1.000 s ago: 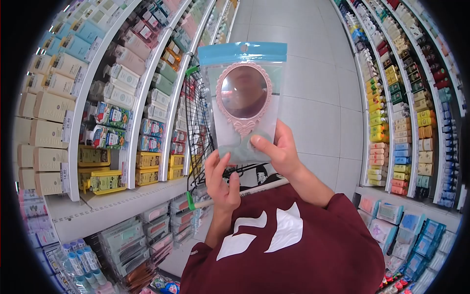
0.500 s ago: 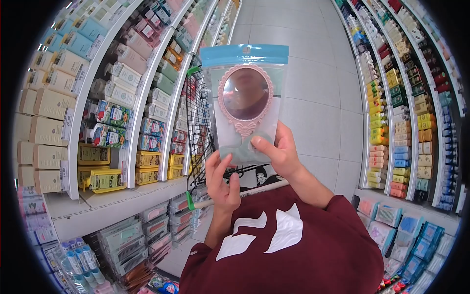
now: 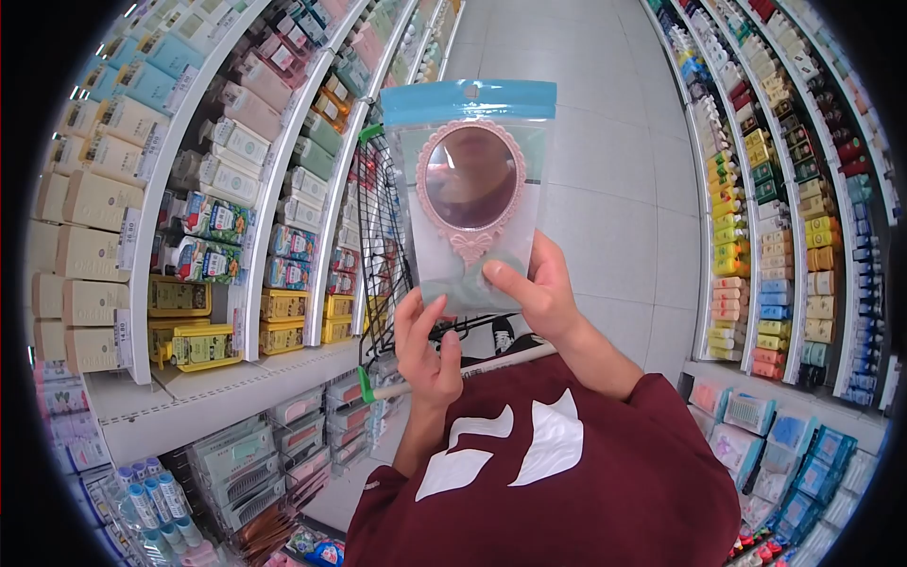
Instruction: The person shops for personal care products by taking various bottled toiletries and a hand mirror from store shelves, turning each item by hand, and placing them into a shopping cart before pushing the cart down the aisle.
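A pink hand mirror (image 3: 470,180) with a scalloped frame and a bow is sealed in a clear pouch with a blue top (image 3: 470,102). My right hand (image 3: 540,293) pinches the pouch's lower right, thumb in front and fingers mostly hidden behind. At the lower left corner, the fingertips of my left hand (image 3: 425,352) touch the pouch, while its thumb stands apart from the fingers. The pouch is nearly upright before me, and a dark reflection shows in the glass. Its lower part is greenish, with the mirror's handle largely hidden.
Below the pouch is a black wire shopping cart (image 3: 378,236) with a pale handle (image 3: 501,364) and green corner pieces. Shelves of boxes and bottles (image 3: 99,246) line the left; more bottles (image 3: 727,227) line the right. A tiled aisle floor (image 3: 605,142) runs ahead.
The pouch has tipped slightly, its top shifting a little up and to the left. The reflection in the mirror has shifted. Both hands keep nearly the same pose.
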The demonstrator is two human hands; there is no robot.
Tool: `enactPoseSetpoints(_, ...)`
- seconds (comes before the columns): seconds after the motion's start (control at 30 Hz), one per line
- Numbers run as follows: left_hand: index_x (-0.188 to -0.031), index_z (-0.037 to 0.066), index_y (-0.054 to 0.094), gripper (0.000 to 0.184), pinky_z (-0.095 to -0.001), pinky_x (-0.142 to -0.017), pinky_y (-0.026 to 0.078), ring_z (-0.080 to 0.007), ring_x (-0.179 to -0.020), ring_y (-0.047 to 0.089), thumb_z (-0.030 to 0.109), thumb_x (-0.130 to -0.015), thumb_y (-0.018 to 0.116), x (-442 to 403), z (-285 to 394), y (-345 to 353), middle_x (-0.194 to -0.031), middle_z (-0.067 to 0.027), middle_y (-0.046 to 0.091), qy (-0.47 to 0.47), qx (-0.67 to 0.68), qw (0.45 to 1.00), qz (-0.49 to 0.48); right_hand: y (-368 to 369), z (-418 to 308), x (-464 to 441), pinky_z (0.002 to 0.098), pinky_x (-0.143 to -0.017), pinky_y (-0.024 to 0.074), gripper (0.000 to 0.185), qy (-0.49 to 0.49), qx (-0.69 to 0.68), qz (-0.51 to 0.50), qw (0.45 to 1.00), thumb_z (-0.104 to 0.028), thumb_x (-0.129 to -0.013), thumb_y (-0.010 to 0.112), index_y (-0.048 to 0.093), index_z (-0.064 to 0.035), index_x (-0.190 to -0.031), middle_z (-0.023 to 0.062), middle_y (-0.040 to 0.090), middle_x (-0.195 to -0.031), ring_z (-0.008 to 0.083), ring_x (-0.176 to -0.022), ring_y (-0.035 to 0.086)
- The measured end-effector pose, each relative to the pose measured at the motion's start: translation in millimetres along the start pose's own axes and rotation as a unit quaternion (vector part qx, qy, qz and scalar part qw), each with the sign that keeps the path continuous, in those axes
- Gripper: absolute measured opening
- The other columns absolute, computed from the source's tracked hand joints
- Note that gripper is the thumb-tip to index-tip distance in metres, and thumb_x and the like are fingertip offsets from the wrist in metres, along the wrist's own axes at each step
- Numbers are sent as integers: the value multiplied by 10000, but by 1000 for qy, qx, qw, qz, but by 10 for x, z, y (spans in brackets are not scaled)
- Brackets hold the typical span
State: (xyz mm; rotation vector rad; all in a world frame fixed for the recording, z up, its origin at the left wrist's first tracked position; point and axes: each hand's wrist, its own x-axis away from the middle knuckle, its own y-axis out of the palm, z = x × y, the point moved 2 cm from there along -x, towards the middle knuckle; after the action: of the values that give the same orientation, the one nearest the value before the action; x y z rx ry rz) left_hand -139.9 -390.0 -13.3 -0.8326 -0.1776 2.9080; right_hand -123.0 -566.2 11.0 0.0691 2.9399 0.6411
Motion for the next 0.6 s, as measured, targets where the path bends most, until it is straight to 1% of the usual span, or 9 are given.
enactPoseSetpoints(0.07,-1253,-70,591,398,-373,-829,536,-319,-1082,569,31,-869,570,-2,-3,4,-1322,-267,477,-2,2,1000,1,22,-30,-11,294,-924,444,399,-16,0,4,1000,-124,-919,629,512,32,-1267,69,609,-1149,120,-1045,549)
enactPoseSetpoints(0.4,-1246,-76,592,397,-368,-825,532,-316,-1088,563,18,-862,566,-5,2,-15,-1304,-264,490,10,3,1000,4,29,-7,-2,295,-920,444,405,-15,3,-2,1000,-130,-921,630,508,30,-1273,67,609,-1146,121,-1042,547)
enactPoseSetpoints(0.47,-1244,-76,594,396,-369,-826,531,-317,-1086,563,16,-861,564,-1,-1,-18,-1302,-263,491,10,5,1000,6,21,18,6,307,-929,446,408,3,1,0,1000,-134,-922,631,507,29,-1276,71,609,-1154,127,-1054,549)
enactPoseSetpoints(0.57,-1234,-70,600,382,-368,-823,531,-314,-1087,563,23,-865,562,19,-29,-30,-1293,-261,498,-1,0,1000,15,73,-1,-17,312,-946,443,440,-10,-14,10,1000,-131,-911,645,501,24,-1297,76,613,-1164,125,-1074,549)
enactPoseSetpoints(0.6,-1226,-56,608,369,-367,-824,529,-302,-1070,575,28,-869,561,21,-75,-40,-1288,-244,508,-18,-13,1000,9,64,40,-43,312,-946,443,440,-10,-14,8,1000,-131,-911,645,501,24,-1297,76,613,-1164,125,-1074,549)
